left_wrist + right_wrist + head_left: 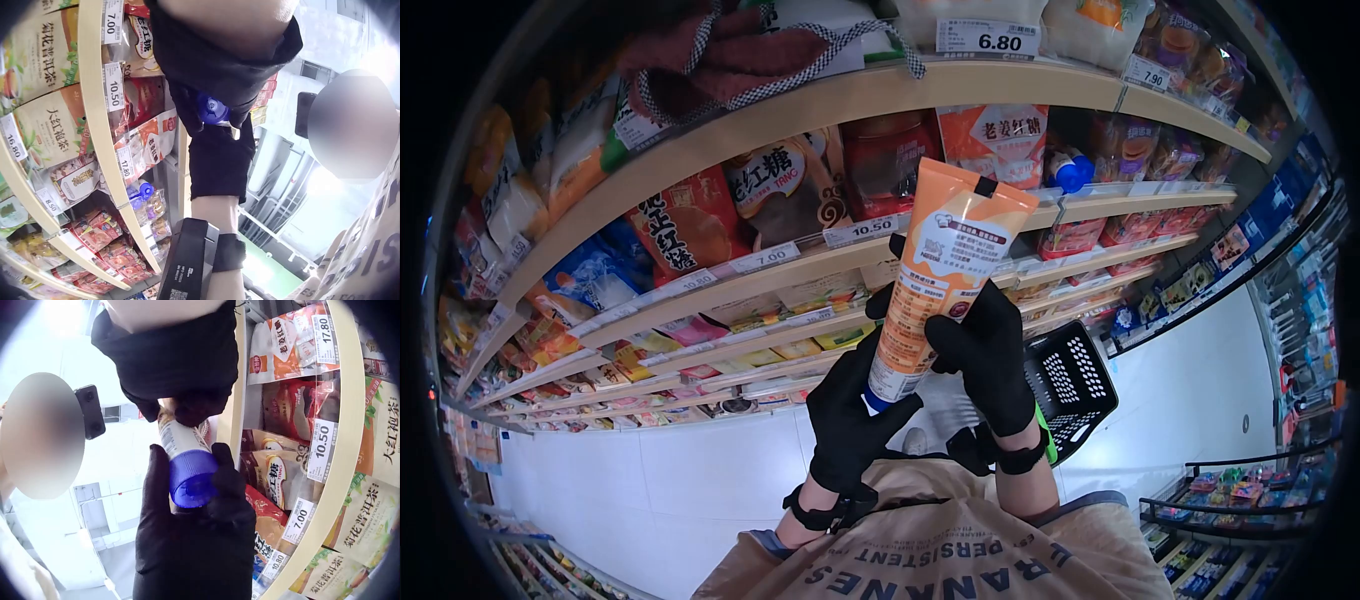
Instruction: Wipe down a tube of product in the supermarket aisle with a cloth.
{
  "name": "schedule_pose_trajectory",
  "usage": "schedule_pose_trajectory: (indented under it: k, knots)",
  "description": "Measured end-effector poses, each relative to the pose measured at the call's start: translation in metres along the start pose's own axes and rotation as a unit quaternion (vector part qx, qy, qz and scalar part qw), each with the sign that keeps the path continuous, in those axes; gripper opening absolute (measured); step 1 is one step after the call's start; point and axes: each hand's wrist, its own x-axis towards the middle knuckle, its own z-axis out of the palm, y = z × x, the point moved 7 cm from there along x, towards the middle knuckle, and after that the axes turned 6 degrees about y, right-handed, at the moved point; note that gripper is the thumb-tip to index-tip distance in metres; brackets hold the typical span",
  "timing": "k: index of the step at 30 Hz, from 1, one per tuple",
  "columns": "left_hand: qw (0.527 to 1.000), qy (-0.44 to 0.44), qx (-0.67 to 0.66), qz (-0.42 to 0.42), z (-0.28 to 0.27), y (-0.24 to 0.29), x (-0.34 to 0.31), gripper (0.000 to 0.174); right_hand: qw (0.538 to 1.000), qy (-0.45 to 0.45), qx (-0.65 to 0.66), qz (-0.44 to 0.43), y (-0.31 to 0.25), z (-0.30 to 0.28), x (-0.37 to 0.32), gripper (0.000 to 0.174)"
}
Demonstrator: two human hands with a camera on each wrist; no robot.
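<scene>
An orange squeeze tube [945, 250] with a blue cap [877, 402] is held cap-down in front of the shelves, its printed side up. My left hand [850, 415], in a black glove, grips the lower end, with the thumb and fingers around the cap in the right wrist view. Higher up, my right hand [990, 365], also gloved in black, holds the tube's right side with its thumb across the printed front. From beneath, the left wrist view shows the blue cap [214, 109] between the gloves. Parts of both hands' fingers are hidden behind the tube.
Curved shelves [800, 90] of packaged food with price tags span the front. A blue-capped item [1072, 172] stands on one shelf. On the floor is a black basket [1072, 385] close to my right arm. A maroon cloth item [710, 60] hangs over the top shelf edge.
</scene>
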Motion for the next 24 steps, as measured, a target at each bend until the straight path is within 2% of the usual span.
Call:
schedule_pose_trajectory:
  k: [2, 4, 9, 13, 18, 20, 24]
  knots:
    - [1.0, -0.001, -0.009, -0.003, -0.001, 0.0, -0.003, 0.059, 0.998, -0.011, 0.014, -0.055, -0.008, 0.003, -0.003, 0.039]
    - [0.997, -0.009, -0.059, -0.056, -0.001, -0.005, -0.005, 0.068, 0.998, -0.016, 0.028, -0.049, -0.007, 0.005, -0.003, 0.039]
    - [0.998, -0.013, -0.041, -0.041, -0.001, 0.0, -0.006, 0.068, 0.999, -0.036, 0.025, -0.002, -0.006, 0.008, -0.003, 0.039]
    - [1.0, -0.024, 0.005, -0.006, -0.001, 0.009, -0.006, 0.067, 0.996, -0.047, 0.039, -0.061, -0.002, 0.009, -0.001, 0.038]
    - [1.0, -0.03, 0.003, -0.006, 0.001, 0.007, -0.006, 0.067, 0.992, -0.062, 0.039, -0.1, 0.001, 0.005, -0.001, 0.038]
    - [0.999, -0.032, 0.0, -0.006, 0.002, 0.006, -0.005, 0.067, 0.988, -0.063, 0.032, -0.14, -0.006, 0.005, -0.002, 0.038]
    - [0.999, -0.031, -0.016, 0.0, 0.002, 0.008, -0.003, 0.068, 0.995, -0.052, -0.019, -0.082, -0.012, 0.006, -0.001, 0.037]
